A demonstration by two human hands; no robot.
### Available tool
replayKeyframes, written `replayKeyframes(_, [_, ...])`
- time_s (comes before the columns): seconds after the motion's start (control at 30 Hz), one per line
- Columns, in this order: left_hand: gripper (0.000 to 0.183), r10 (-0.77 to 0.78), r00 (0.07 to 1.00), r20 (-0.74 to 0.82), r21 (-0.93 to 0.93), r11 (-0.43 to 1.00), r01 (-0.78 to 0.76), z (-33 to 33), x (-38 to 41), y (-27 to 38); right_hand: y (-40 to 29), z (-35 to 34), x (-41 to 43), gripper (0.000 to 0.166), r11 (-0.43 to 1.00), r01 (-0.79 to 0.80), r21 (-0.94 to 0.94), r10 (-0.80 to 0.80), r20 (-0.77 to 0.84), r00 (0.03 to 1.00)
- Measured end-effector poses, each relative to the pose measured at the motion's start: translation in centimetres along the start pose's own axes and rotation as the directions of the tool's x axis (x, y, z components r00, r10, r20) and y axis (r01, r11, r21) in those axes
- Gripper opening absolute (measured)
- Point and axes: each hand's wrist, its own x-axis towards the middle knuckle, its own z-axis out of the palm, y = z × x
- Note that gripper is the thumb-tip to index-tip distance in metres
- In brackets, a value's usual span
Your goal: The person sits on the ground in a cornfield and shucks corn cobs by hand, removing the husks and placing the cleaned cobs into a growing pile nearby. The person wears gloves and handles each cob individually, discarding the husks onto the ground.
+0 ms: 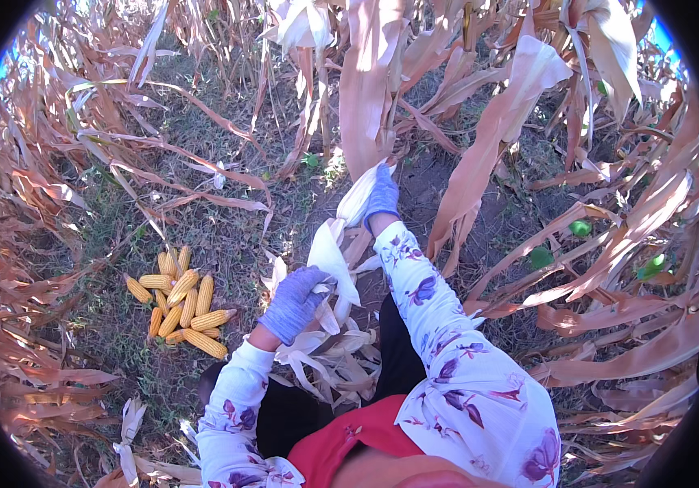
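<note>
My right hand (383,194), in a grey-blue knit glove, grips a corn ear in pale husk (354,200) out in front of me. Lower and to the left, my gloved left hand (293,305) is closed on a strip of husk (332,259) that spreads down from the ear's lower end. No kernels show on this ear. Pulled corn husks (343,360) lie in a loose heap between my legs, just below the left hand. Left of that hand, a pile of husked yellow corn cobs (188,305) rests on the ground.
Dry corn stalks and leaves (624,348) crowd the right side. Long dry leaves (374,79) hang close ahead of my right hand. More stalks (14,274) line the left. Short grass (215,226) covers soil around the cobs, and a bent stalk (136,195) reaches down to the pile.
</note>
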Motion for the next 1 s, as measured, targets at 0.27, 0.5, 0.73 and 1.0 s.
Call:
replayKeyframes(0.27, [0.074, -0.460, 0.869, 0.184, 0.587, 0.760, 0.278, -3.3, -0.3, -2.0, -3.1, -2.4, 1.1, 0.055, 0.913, 0.402, -0.068, -0.400, 0.034, 0.916])
replayKeyframes(0.5, [0.077, -0.471, 0.815, -0.337, -0.261, 0.879, 0.400, -3.8, 2.3, -6.0, 4.1, 2.2, -10.6, 0.046, 0.932, 0.292, -0.215, 0.034, 0.853, 0.521])
replayKeyframes(0.73, [0.055, -0.536, 0.792, -0.292, -0.573, 0.761, 0.304, -4.9, 1.5, -6.9, 5.2, 2.1, -16.0, 0.047, 0.914, 0.179, -0.365, 0.298, 0.901, 0.316])
replayKeyframes(1.0, [0.017, -0.684, 0.607, -0.405, -0.631, 0.690, 0.356, -5.8, 1.4, -7.5, 5.6, 2.2, -16.3, 0.052, 0.903, 0.196, -0.381, 0.323, 0.906, 0.272])
